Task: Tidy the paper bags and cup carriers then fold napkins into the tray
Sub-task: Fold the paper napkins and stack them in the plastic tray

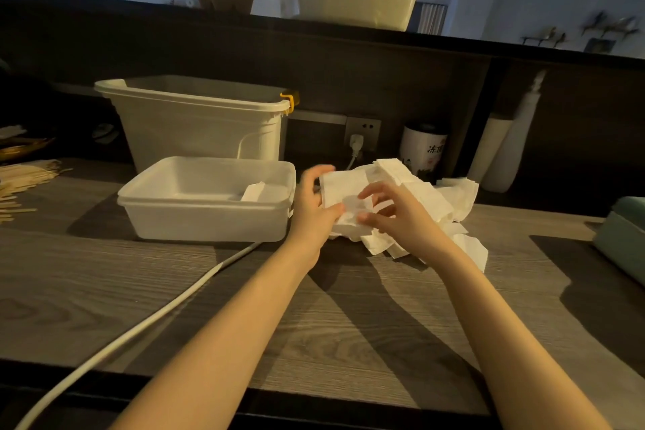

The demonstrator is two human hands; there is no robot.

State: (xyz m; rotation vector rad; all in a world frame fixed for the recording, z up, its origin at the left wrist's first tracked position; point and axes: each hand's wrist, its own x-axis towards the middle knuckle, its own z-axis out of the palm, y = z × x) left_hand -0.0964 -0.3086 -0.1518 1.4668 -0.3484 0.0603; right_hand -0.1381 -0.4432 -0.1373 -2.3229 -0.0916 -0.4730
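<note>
Folding napkins at a wooden counter (104,272), seen from the head camera, left to right. At 9 o'clock a heap of wooden sticks (24,174) lies at the counter's left edge. A white cable (139,328) runs from 7 o'clock up toward the centre, passing just in front of the tray. A tall white bin (199,122) stands at 11 o'clock; directly in front of it sits the shallow white tray (195,216), with one folded napkin (256,190) resting against its right inner wall. Just right of the tray, the left hand (312,209) pinches the near left edge of a loose napkin (343,187) between thumb and fingers. The right hand (391,211) holds the same sheet from the right, fingers curled over it. Behind and beneath, at 2 o'clock, lies the untidy napkin pile (436,199). A printed canister (422,150) stands behind the pile.

Handling, as a judgement: the paper is very light, limp and easily torn or creased, so it is best taken at corners or edges with a light pinch. The tray's right rim lies close beside the left hand and must be cleared on transfer; the cable is the only obstacle in the broad open counter at 6 o'clock.
</note>
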